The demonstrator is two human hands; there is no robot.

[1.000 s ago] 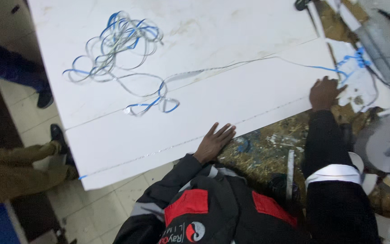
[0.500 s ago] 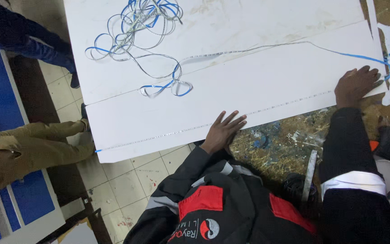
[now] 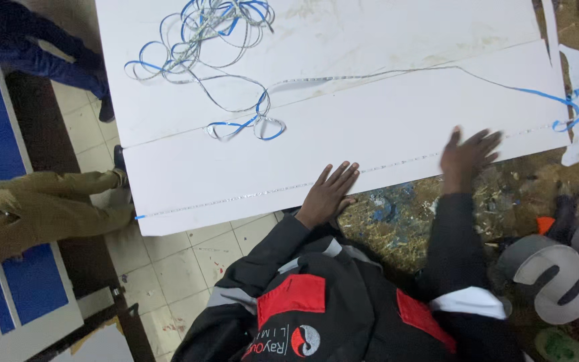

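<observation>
Right hand (image 3: 467,155) has slid left along the white board (image 3: 383,114) edge, fingers spread, blurred, holding nothing. Left hand (image 3: 326,194) lies flat and open on the board's near edge beside a thin silver strip (image 3: 236,196); tangled blue-silver strip (image 3: 216,40) sits farther up.

A large flat board (image 3: 343,87) lies across the far part of the scene, overhanging a workbench (image 3: 403,214) on the right and tiled floor (image 3: 182,261) on the left. On the board's far left lies a tangle of thin strip (image 3: 202,33), with one strand running right across the board to its right edge. The left hand (image 3: 326,194) rests flat on the board's near edge, at centre. The right hand (image 3: 467,154) lies further right, over the same near edge, fingers spread. A bystander's leg (image 3: 41,208) stands on the floor to the left of the board. A curved cutout shape (image 3: 557,281) lies on the bench at the near right.
</observation>
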